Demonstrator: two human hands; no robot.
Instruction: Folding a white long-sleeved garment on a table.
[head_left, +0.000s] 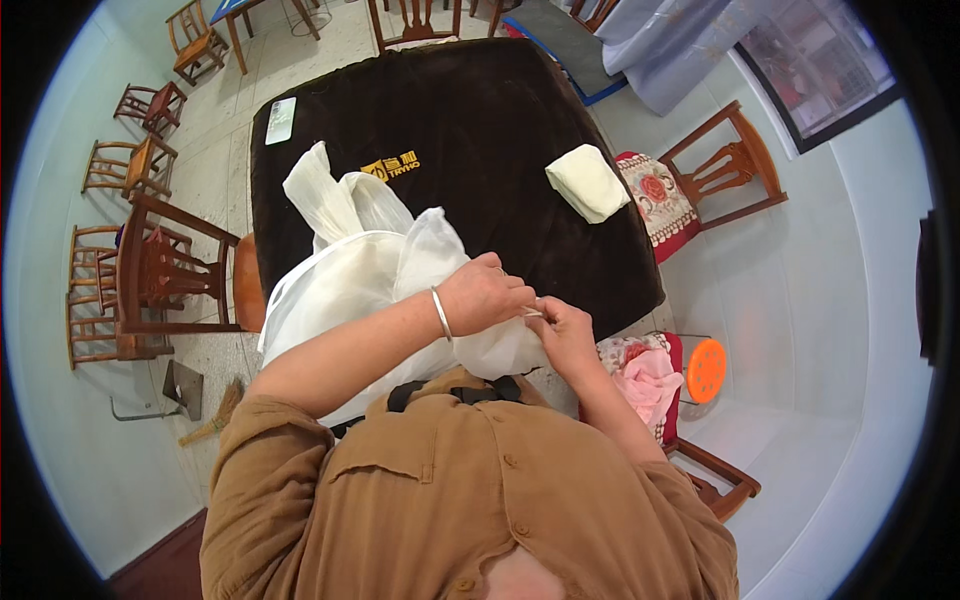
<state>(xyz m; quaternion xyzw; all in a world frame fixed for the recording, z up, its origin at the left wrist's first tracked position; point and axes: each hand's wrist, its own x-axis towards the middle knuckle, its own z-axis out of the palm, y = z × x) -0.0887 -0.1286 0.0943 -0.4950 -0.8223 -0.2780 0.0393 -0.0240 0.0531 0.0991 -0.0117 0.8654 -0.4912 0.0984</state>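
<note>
A white, sheer garment (337, 281) spreads from the near edge of the table over my lap, with a long sleeve-like strip (322, 191) reaching away across the dark cover. My left hand (484, 296), a silver bangle on its wrist, pinches a bit of the white fabric. Right beside it, my right hand (566, 334) grips the same edge between thumb and fingers. The fingertips of both hands nearly meet. What exactly lies between them is too small to tell.
A dark velvety cover (480, 112) with a yellow logo drapes the table. On it lie a phone (280, 120) and a folded pale-yellow cloth (587, 184). Wooden chairs (180, 270) stand around. Pink cloth (651, 382) lies on a chair at right, near an orange stool (706, 370).
</note>
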